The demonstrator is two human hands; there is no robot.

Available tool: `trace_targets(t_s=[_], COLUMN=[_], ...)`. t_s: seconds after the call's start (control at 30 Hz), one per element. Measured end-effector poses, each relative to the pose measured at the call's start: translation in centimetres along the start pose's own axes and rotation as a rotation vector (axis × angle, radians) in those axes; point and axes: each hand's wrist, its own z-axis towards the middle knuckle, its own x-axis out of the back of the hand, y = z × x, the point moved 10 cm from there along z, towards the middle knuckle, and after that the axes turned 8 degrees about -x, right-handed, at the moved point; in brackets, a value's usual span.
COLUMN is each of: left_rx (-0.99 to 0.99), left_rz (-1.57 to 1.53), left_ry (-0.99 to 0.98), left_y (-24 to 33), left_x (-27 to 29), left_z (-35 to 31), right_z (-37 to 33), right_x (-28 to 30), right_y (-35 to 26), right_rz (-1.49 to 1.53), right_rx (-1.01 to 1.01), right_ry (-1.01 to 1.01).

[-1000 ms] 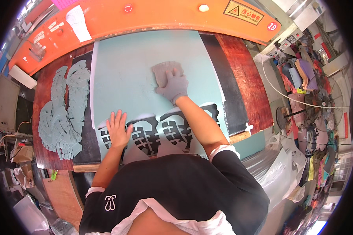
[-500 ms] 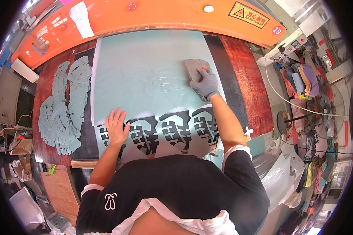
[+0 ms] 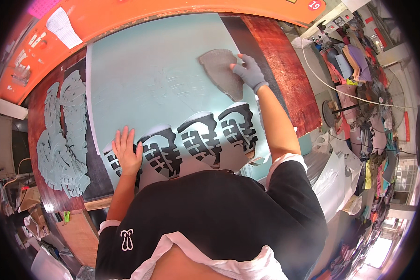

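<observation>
Left hand (image 3: 128, 151) spread on pale-teal foam-like sheet (image 3: 135, 60); grey-gloved right hand (image 3: 250, 74), grip unclear, at grey-brown fan-shaped block (image 3: 219, 70): likely placement; next needs alignment.

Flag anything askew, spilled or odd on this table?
No spill shows. The grey block lies askew to the edges of the pale sheet. Only the right hand is gloved; the left hand is bare. The cut pieces at left sit in uneven, overlapping piles.

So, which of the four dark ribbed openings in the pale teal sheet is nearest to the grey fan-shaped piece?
The rightmost opening: the grey fan-shaped piece has its lower tip just above it; the other three openings sit farther left.
</observation>
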Motion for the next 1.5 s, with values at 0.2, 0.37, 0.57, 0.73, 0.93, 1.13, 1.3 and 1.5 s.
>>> trace_targets(t_s=[0.2,0.37,0.57,0.73,0.93,1.13,1.3,1.5], left_rx=[-0.005,-0.033,0.452,0.220,0.295,0.313,0.295,0.331], left_rz=[-0.077,-0.121,-0.271,-0.004,0.011,0.108,0.106,0.173], left_ry=[-0.018,0.004,0.209,0.263,0.292,0.386,0.412,0.418], left_y=[0.0,-2.1,-9.4,-6.8,-8.0,-8.5,-8.7,-9.2], left_x=[0.3,4.2,9.5,9.3,9.1,9.0,9.4,9.8], left_z=[0.4,-2.4,-13.3,-15.3,-15.6,-17.4,-18.3,-18.9], right_z=[-6.0,-18.3,-23.4,-24.0,-23.9,-21.9,-18.5,-20.1], right_x=[5.2,9.0,10.3,10.4,9.6,9.3,12.2,11.7], right_y=[9.3,9.5,10.1,9.8,9.2,5.0,-6.5,-6.1], right_rz=[0.037,-0.392,-0.328,-0.253,-0.239,-0.131,0.157,0.326], right_rx=[-0.217,-0.045,-0.078,-0.057,-0.043,0.263,0.472,0.465], right_ry=[0.210,0.359,0.513,0.626,0.628,0.455,0.368,0.214])
